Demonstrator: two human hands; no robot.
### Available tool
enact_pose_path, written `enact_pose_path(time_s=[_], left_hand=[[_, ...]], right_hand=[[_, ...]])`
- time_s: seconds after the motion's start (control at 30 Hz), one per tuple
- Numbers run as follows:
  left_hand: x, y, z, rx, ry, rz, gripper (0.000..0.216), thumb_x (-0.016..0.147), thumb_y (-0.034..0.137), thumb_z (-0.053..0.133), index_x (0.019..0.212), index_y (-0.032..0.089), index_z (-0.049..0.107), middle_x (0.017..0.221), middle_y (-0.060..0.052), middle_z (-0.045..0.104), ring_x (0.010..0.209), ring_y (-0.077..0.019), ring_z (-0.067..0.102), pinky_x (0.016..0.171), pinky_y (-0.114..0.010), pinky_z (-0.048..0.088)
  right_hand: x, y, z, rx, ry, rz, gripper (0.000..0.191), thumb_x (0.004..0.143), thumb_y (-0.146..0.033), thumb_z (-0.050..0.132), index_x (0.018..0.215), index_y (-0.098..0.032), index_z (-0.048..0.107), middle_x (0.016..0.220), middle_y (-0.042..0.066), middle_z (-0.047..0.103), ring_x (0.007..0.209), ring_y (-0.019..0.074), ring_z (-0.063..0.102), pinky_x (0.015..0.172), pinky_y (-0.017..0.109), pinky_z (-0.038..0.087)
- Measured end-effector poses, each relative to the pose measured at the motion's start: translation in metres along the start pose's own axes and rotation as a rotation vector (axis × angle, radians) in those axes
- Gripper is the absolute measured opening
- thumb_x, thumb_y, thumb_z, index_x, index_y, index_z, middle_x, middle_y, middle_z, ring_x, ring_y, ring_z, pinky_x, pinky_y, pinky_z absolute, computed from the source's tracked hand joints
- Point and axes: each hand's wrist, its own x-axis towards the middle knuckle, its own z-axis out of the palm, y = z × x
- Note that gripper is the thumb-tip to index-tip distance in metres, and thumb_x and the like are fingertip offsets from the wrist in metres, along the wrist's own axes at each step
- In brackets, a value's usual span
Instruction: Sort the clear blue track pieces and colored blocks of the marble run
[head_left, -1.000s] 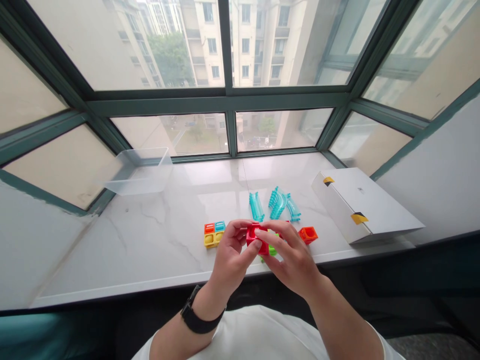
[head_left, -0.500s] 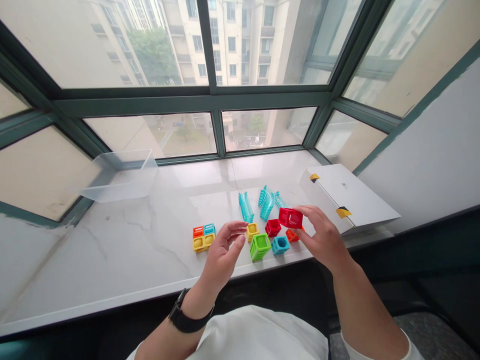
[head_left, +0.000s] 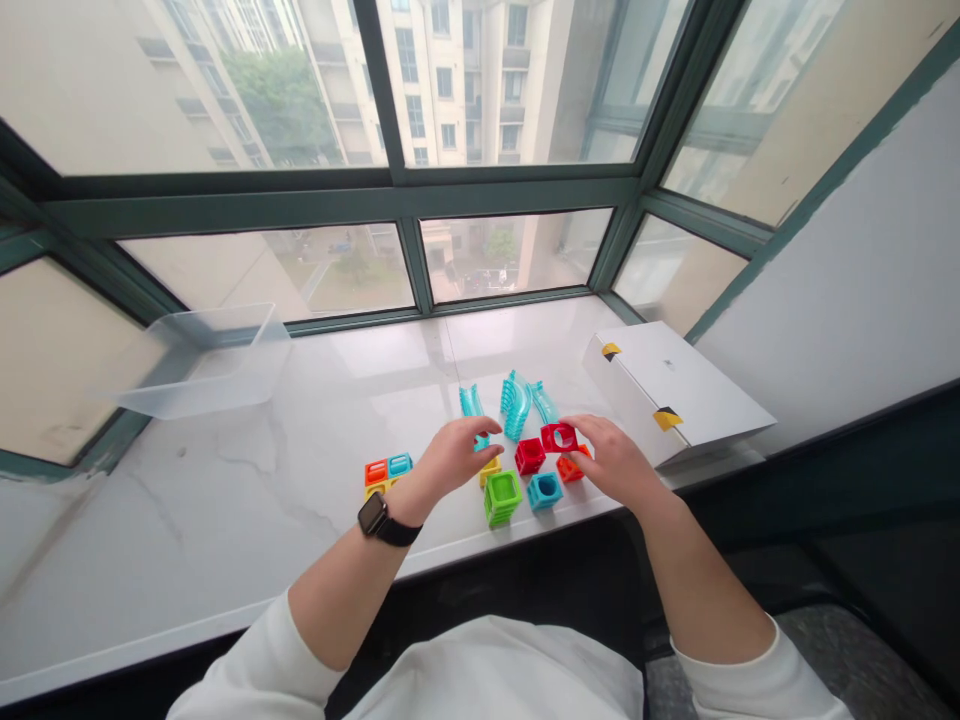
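My right hand (head_left: 611,460) pinches a red cube block (head_left: 559,438) and holds it above the sill, its round hole facing me. Fingers apart and holding nothing, my left hand (head_left: 459,455) hovers over a yellow block (head_left: 490,470), which it partly hides. Between the hands stand a green block (head_left: 502,497), a blue block (head_left: 544,490) and a second red block (head_left: 529,456). An orange block (head_left: 571,464) lies just under the held one. Behind them are clear teal track pieces: a curved one (head_left: 516,404), and straight ones (head_left: 545,402) on either side.
Left of my left hand is a joined group of orange, blue and yellow blocks (head_left: 388,469), partly covered by my wrist. A clear plastic bin (head_left: 217,385) stands at the far left of the marble sill (head_left: 330,420). A white box (head_left: 686,385) with yellow-black tape sits at right.
My right hand has turned the red block so its round hole faces me. My left hand has moved forward over the yellow block. The whole view has shifted slightly.
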Motion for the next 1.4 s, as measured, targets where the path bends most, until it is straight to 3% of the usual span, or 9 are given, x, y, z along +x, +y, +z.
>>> enact_pose_path(time_s=[0.17, 0.3, 0.4, 0.57, 0.73, 0.93, 1.4], left_hand=[[0.048, -0.007, 0.024, 0.296, -0.214, 0.208, 0.035, 0.084, 0.037, 0.083, 0.112, 0.024, 0.066, 0.109, -0.005, 0.076, 0.101, -0.0253, 0.071, 0.085, -0.034, 0.054], [0.067, -0.002, 0.041, 0.483, -0.365, 0.207, 0.045, 0.083, 0.05, 0.081, 0.112, 0.021, 0.062, 0.101, -0.009, 0.074, 0.093, -0.0279, 0.071, 0.072, -0.032, 0.05], [0.071, 0.003, 0.049, 0.588, -0.407, 0.186, 0.051, 0.083, 0.058, 0.077, 0.112, 0.02, 0.059, 0.093, -0.01, 0.073, 0.09, -0.03, 0.071, 0.068, -0.032, 0.048], [0.068, 0.001, 0.059, 0.613, -0.409, 0.169, 0.052, 0.081, 0.057, 0.076, 0.113, 0.02, 0.057, 0.095, -0.012, 0.073, 0.092, -0.0314, 0.071, 0.071, -0.033, 0.049], [0.066, -0.01, 0.068, 0.498, -0.366, 0.132, 0.049, 0.083, 0.055, 0.075, 0.112, 0.02, 0.056, 0.096, -0.013, 0.074, 0.093, -0.0325, 0.072, 0.071, -0.034, 0.05], [0.064, -0.021, 0.074, 0.348, -0.306, 0.114, 0.06, 0.078, 0.051, 0.081, 0.121, 0.022, 0.051, 0.098, -0.01, 0.075, 0.091, -0.0307, 0.072, 0.072, -0.034, 0.051], [0.064, -0.026, 0.077, 0.357, -0.303, 0.131, 0.053, 0.081, 0.055, 0.077, 0.114, 0.021, 0.053, 0.096, -0.01, 0.074, 0.087, -0.0297, 0.072, 0.069, -0.034, 0.05]], right_hand=[[0.004, 0.005, 0.006, 0.006, -0.019, 0.009, 0.05, 0.086, -0.012, 0.059, 0.133, -0.026, 0.064, 0.131, 0.009, 0.07, 0.126, 0.03, 0.063, 0.11, 0.052, 0.051], [0.003, 0.006, 0.008, 0.007, -0.035, 0.032, 0.048, 0.085, -0.013, 0.061, 0.132, -0.026, 0.064, 0.13, 0.009, 0.071, 0.124, 0.0301, 0.064, 0.107, 0.051, 0.053], [0.002, 0.007, 0.009, 0.004, -0.045, 0.046, 0.049, 0.085, -0.013, 0.061, 0.132, -0.027, 0.064, 0.131, 0.008, 0.071, 0.124, 0.03, 0.064, 0.106, 0.05, 0.053], [0.004, 0.012, 0.016, 0.008, -0.061, 0.042, 0.046, 0.087, -0.013, 0.062, 0.131, -0.025, 0.064, 0.131, 0.009, 0.071, 0.123, 0.0303, 0.064, 0.107, 0.052, 0.052], [0.009, 0.012, 0.024, 0.019, -0.06, 0.027, 0.044, 0.088, -0.017, 0.066, 0.132, -0.025, 0.065, 0.131, 0.01, 0.071, 0.122, 0.0306, 0.065, 0.105, 0.052, 0.053], [0.015, 0.01, 0.03, 0.034, -0.096, 0.03, 0.043, 0.088, -0.019, 0.07, 0.131, -0.026, 0.066, 0.13, 0.01, 0.072, 0.121, 0.0305, 0.066, 0.104, 0.051, 0.054], [0.025, 0.02, 0.047, 0.065, -0.147, 0.015, 0.045, 0.088, -0.015, 0.07, 0.131, -0.027, 0.067, 0.13, 0.008, 0.073, 0.12, 0.0282, 0.066, 0.105, 0.049, 0.052]])
